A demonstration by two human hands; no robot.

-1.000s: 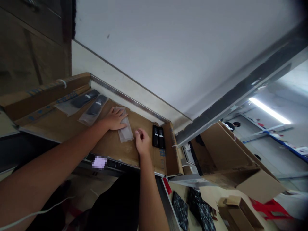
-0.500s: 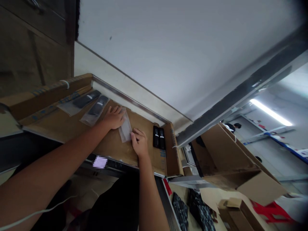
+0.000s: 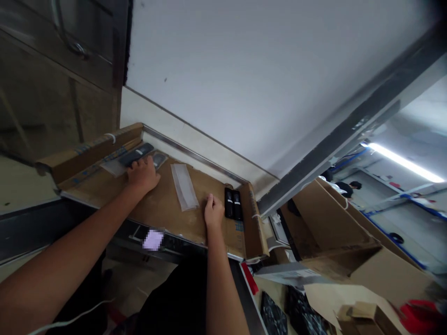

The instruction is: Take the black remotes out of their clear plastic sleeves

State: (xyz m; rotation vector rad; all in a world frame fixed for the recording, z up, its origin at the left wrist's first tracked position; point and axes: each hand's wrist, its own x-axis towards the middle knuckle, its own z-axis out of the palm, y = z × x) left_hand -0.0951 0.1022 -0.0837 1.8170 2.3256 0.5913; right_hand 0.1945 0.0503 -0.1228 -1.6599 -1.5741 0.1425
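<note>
Beside the flattened cardboard sheet (image 3: 164,211): two bare black remotes (image 3: 233,204) lie side by side at its right end, two bagged remotes (image 3: 138,154) at its far left corner, and one empty clear bag (image 3: 184,187) between them. Two hands rest on it: left hand (image 3: 142,174), right hand (image 3: 213,215).

Looking down from my headset, I see both of my forearms bare from wrist to elbow, with no sleeve, watch or glove on either my left hand (image 3: 142,174) or my right hand (image 3: 213,215). Below them I wear dark black clothing (image 3: 174,298), and a thin white cable (image 3: 66,320) trails across the lower left.
</note>
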